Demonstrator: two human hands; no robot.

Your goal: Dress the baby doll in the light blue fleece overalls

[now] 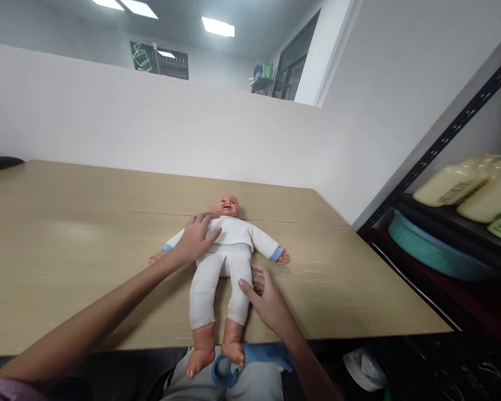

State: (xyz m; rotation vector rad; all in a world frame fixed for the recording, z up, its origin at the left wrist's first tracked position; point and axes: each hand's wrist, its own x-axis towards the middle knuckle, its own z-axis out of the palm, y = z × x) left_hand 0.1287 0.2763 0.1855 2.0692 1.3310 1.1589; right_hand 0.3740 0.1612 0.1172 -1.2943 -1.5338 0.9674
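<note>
A baby doll (234, 236) lies face up on the table, head away from me, arms spread. It wears a white top with blue cuffs and white trousers (202, 292); its feet are bare and reach past the near table edge. My left hand (199, 236) lies over the doll's chest and side, fingers stretched out. Beside the leg on the right is my right hand (267, 298), its thumb on top of the trouser leg and its curled fingers against the outer side. A blue cloth item (265, 355) with a ring-shaped part rests on my lap below the doll's feet.
The wooden table (87, 223) meets a white wall at the back. On the right, a black metal shelf (442, 133) holds pale yellow bottles (455, 184) and a teal basin (434, 248). A dark object (2, 164) sits at the far left edge. Below right is a white container (363, 368).
</note>
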